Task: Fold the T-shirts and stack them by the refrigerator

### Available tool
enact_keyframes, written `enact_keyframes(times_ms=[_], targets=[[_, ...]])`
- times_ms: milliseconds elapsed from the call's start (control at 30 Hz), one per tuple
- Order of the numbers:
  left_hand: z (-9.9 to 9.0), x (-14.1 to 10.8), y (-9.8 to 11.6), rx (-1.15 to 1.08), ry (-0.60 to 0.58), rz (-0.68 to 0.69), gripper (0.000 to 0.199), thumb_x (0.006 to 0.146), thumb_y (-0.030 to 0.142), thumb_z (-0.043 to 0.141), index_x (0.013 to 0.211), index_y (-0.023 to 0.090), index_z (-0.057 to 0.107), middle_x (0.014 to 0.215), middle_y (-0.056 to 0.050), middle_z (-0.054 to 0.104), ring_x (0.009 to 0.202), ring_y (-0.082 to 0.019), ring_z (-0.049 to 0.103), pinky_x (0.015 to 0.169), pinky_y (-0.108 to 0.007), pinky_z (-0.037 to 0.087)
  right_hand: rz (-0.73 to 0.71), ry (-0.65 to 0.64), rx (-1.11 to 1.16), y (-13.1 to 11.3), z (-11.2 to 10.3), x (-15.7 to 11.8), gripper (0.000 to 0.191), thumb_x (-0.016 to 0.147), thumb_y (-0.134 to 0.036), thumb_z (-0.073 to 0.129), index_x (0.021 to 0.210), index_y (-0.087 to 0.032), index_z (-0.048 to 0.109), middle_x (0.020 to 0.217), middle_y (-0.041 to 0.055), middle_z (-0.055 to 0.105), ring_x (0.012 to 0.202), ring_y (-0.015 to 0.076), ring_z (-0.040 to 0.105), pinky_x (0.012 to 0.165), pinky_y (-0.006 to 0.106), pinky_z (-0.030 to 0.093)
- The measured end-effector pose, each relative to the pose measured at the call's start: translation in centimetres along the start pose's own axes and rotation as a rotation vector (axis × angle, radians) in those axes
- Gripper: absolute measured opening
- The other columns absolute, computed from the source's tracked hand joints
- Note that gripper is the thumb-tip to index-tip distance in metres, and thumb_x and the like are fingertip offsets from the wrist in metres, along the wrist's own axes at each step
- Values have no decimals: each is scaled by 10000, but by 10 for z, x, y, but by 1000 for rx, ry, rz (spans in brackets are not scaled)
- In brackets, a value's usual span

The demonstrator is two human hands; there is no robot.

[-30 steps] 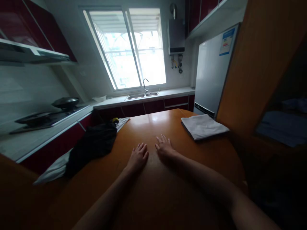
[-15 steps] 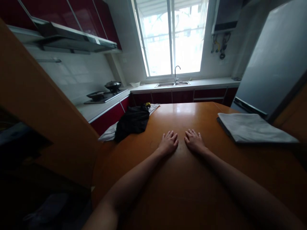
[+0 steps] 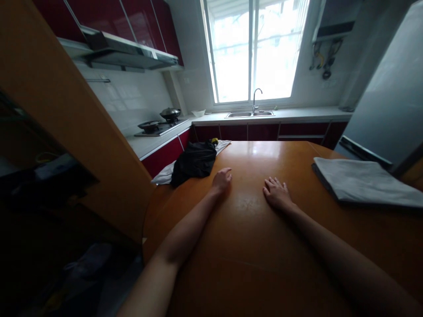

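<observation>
My left hand [image 3: 222, 179] is over the wooden table [image 3: 251, 246], a little right of a black cloth [image 3: 194, 160]. Its fingers are loosely bent with nothing in them, and it is apart from the cloth. My right hand [image 3: 276, 192] lies flat on the tabletop, fingers spread. Under the black cloth, white cloth [image 3: 165, 174] shows at its left and far right ends. Something small and yellow [image 3: 214, 141] sits at the cloth's far end. Right of my right hand lies a folded grey cloth [image 3: 366, 180].
Beyond the table runs a white counter [image 3: 307, 114] with a sink [image 3: 240, 114] and tap. Two pans, one of them a lidded wok [image 3: 170, 113], stand on the stove at the left. A wooden panel [image 3: 82, 119] rises at near left; a fridge [image 3: 386, 101] stands at right.
My left hand has lifted off its flat place and moved left towards the black cloth, its fingers bending. My right hand stays flat. The view has turned slightly left.
</observation>
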State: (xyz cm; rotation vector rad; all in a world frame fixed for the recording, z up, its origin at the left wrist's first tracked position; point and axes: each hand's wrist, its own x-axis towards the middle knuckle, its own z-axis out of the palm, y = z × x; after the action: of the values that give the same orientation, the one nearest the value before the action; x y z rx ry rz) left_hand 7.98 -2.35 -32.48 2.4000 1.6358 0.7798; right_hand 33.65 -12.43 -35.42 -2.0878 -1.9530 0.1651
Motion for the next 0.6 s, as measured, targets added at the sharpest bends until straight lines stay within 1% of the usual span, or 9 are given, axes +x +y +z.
enact_keyframes(times_ms=[33,100,133,200,267,333,400,500,600], targets=[[-8,3,-14,25,55,-54,425,946,196,541,1364,164,609,1456,-120,569,1378,-261,494,1188,-423,340,0,1,1,1,1,0,548,1010,-417,352,1490,-180,468,1626,108,339,1516,293,232,1205,573,146],[-21,4,-41,94,159,-187,501,933,194,566,1430,134,536,1562,-163,429,1482,-311,333,1224,-532,222,-3,3,6,2,2,1,551,1009,-417,350,1488,-173,469,1625,104,341,1515,294,232,1205,577,145],[-25,4,-52,128,190,-262,553,922,214,598,1460,131,499,1591,-174,376,1506,-326,275,1223,-562,195,-5,4,8,2,3,2,553,1007,-418,351,1487,-171,470,1625,104,342,1514,296,234,1205,578,146],[-28,3,-69,168,195,-386,660,902,282,656,1509,153,433,1611,-169,339,1517,-330,243,1213,-560,215,-9,3,11,2,3,2,553,1006,-419,353,1484,-170,473,1623,105,345,1512,297,236,1203,582,150],[-27,3,-79,164,149,-436,689,915,343,648,1533,169,398,1584,-165,394,1502,-320,289,1201,-520,265,-10,5,13,2,4,3,550,1004,-418,357,1481,-172,476,1622,110,347,1511,299,236,1200,588,152],[-24,5,-82,147,108,-429,636,946,354,604,1522,153,424,1499,-175,511,1455,-305,389,1185,-465,312,-8,10,15,2,4,3,547,1005,-415,356,1480,-172,478,1620,115,349,1510,301,238,1197,594,155],[-23,6,-82,139,87,-412,556,957,325,581,1475,141,501,1413,-169,599,1391,-288,484,1161,-414,357,-9,11,16,3,4,3,547,1005,-414,357,1480,-172,478,1618,118,351,1509,302,241,1195,594,157],[-22,7,-78,127,77,-391,418,968,254,537,1367,172,630,1345,-122,660,1285,-255,591,1099,-347,434,-9,7,14,3,5,4,543,1004,-415,360,1478,-179,483,1619,118,351,1508,301,242,1194,594,153],[-22,6,-70,120,77,-364,362,977,220,498,1272,196,707,1263,-97,712,1184,-243,659,1034,-322,489,-8,8,14,4,5,4,540,1006,-416,358,1474,-179,488,1618,120,351,1506,302,244,1193,593,152]])
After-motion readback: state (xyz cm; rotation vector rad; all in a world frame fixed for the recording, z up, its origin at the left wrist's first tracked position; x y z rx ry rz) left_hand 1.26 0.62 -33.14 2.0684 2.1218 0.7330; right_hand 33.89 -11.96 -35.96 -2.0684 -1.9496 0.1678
